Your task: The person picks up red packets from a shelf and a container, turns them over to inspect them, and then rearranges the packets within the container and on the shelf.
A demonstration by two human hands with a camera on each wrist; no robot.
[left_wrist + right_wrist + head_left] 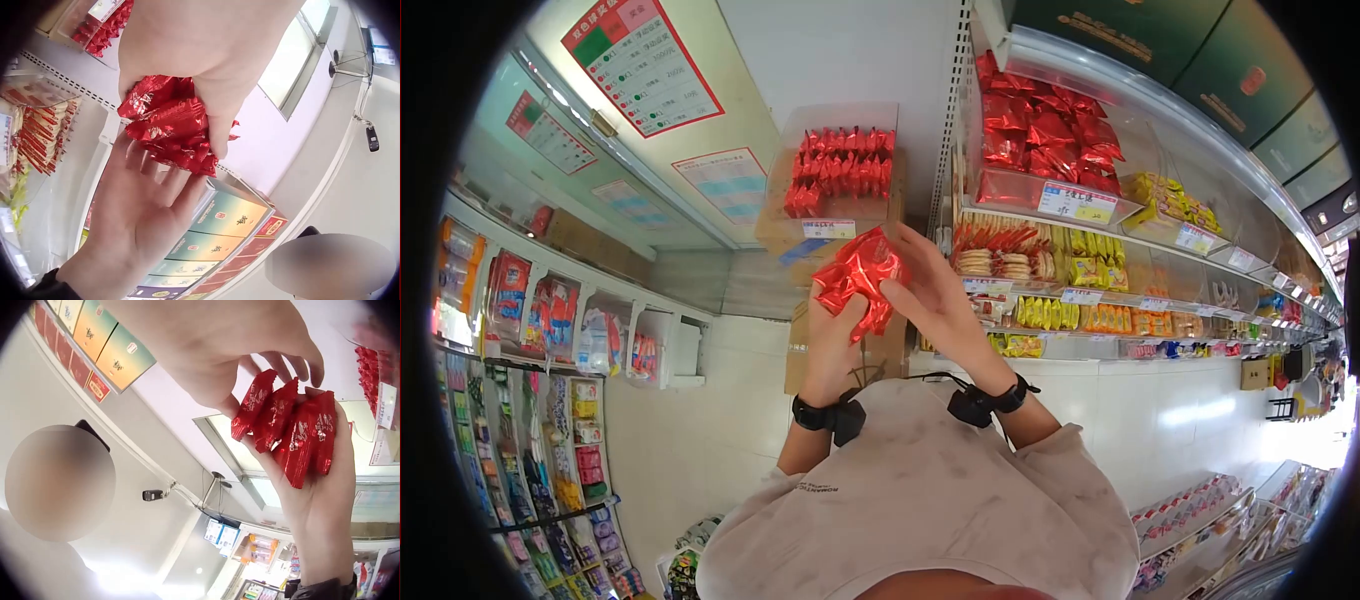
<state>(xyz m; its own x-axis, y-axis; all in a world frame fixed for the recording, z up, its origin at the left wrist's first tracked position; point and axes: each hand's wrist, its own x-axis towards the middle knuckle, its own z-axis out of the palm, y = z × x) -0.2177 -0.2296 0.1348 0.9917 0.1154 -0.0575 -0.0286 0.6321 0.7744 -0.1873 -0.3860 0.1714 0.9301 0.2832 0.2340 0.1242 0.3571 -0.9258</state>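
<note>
Left hand [830, 335] and right hand [938, 305] curl round shiny red packets [866, 272] above pale floor [1090, 400], beside stocked shop shelves [1117, 301].

left hand [194, 47] partly hides the red packets [172, 122]

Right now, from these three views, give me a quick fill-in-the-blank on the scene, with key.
1. The small packets held up between the two hands have ____ wrappers.
2. In the head view, the left hand and the right hand each lay a ____ on top of the packets.
3. A black band goes round each ____.
4. The shelves of packaged snacks with round biscuits stand to the person's ____.

Missing words: red; thumb; wrist; right
</note>
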